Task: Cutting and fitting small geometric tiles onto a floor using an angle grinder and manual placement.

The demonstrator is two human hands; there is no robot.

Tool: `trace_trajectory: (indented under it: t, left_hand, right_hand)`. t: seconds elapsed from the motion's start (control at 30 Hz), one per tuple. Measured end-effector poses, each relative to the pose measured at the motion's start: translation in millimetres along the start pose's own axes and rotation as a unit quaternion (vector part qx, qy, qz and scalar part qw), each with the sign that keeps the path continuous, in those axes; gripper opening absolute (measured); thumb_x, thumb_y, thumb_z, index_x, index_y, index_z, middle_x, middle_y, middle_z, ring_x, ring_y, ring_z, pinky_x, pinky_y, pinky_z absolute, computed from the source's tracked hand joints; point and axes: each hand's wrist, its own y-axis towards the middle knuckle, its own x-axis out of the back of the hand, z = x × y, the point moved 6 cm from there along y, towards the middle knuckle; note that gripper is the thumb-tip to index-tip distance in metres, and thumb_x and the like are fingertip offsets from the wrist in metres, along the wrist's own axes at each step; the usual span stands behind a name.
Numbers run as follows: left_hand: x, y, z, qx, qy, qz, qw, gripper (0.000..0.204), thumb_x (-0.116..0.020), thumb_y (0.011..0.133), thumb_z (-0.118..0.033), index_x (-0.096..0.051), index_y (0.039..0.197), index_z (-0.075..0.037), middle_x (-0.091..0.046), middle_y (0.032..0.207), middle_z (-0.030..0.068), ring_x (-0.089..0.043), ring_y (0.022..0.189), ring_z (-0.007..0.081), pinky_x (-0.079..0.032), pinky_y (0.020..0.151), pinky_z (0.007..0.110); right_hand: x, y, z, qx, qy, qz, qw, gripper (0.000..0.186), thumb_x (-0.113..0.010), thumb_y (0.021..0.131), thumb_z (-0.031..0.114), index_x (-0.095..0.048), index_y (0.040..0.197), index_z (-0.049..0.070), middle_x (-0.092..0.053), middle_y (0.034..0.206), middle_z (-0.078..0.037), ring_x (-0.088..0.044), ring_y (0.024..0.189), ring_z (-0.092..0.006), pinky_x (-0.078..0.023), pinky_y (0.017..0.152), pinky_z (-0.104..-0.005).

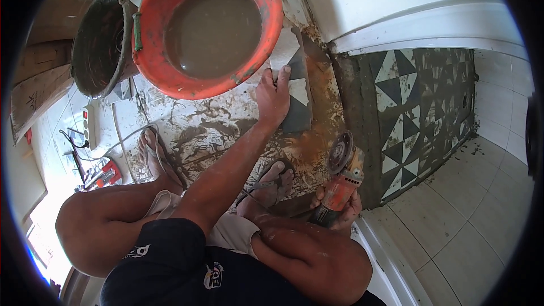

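My left hand (pixel 273 97) reaches forward to a patterned tile (pixel 297 114) in grey and white. Its fingers are curled at the tile's left edge, with the thumb along the top; the fingertips are partly hidden. In my right hand (pixel 351 208), low beside my right knee, is a red and black angle grinder (pixel 339 192). The grinder's disc (pixel 340 152) points away from me, above the dirty floor strip. Whether the disc spins I cannot tell.
A red bucket (pixel 153 71) of murky water stands just beyond my left hand, beside a dark mortar-caked bucket (pixel 85 85). Patterned tiles (pixel 401 124) smeared with mortar lie at the right. At the left are a power strip (pixel 88 126) and cables. A white door frame (pixel 425 22) stands far right.
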Motion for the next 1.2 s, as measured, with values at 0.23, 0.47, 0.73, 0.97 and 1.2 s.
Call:
trace_trajectory:
  t: [0.23,0.47,0.73,0.97,1.2]
  left_hand:
    - [5,2,1,-0.006,0.000,0.002,1.000,0.049,-0.062,0.101,-0.040,-0.052,0.081,0.003,-0.056,0.066,0.0238,-0.057,0.062,0.0401,-0.043,0.061,0.050]
    - [3,1,-2,0.010,0.002,0.017,1.000,0.050,-0.061,0.101,-0.041,-0.052,0.082,0.004,-0.056,0.067,0.0241,-0.057,0.063,0.0404,-0.044,0.062,0.050]
    - [5,2,0,0.000,0.007,0.019,1.000,0.051,-0.060,0.101,-0.043,-0.051,0.083,0.004,-0.054,0.066,0.0246,-0.055,0.062,0.0420,-0.043,0.062,0.051]
    - [2,2,4,0.040,0.003,0.038,0.998,0.059,-0.057,0.099,-0.054,-0.050,0.080,0.001,-0.052,0.067,0.0206,-0.054,0.065,0.0356,-0.043,0.065,0.049]
    - [4,7,2,0.004,0.010,0.038,0.999,0.053,-0.060,0.100,-0.044,-0.051,0.081,0.004,-0.055,0.067,0.0269,-0.056,0.064,0.0455,-0.042,0.061,0.053]
  right_hand:
    - [-15,-3,0,0.040,-0.021,-0.050,0.998,0.067,-0.042,0.101,0.056,-0.048,0.137,-0.001,-0.063,0.103,-0.024,-0.065,0.087,-0.0378,-0.055,0.073,-0.0489]
    - [-3,-8,0,0.035,-0.045,-0.069,0.996,0.070,-0.038,0.102,0.059,-0.047,0.138,0.000,-0.064,0.102,-0.023,-0.066,0.083,-0.0368,-0.056,0.070,-0.0469]
    - [-4,-9,2,0.038,-0.053,-0.073,0.995,0.077,-0.035,0.100,0.068,-0.050,0.132,0.000,-0.064,0.099,-0.023,-0.066,0.083,-0.0363,-0.056,0.070,-0.0470]
    - [-6,-10,2,0.084,-0.054,-0.016,0.995,0.079,-0.058,0.091,0.069,-0.050,0.129,0.000,-0.064,0.103,-0.022,-0.067,0.086,-0.0344,-0.059,0.074,-0.0456]
    - [7,-11,7,0.042,-0.207,-0.067,0.975,0.072,-0.074,0.086,0.048,-0.049,0.131,-0.002,-0.064,0.108,-0.020,-0.068,0.095,-0.0343,-0.060,0.082,-0.0464]
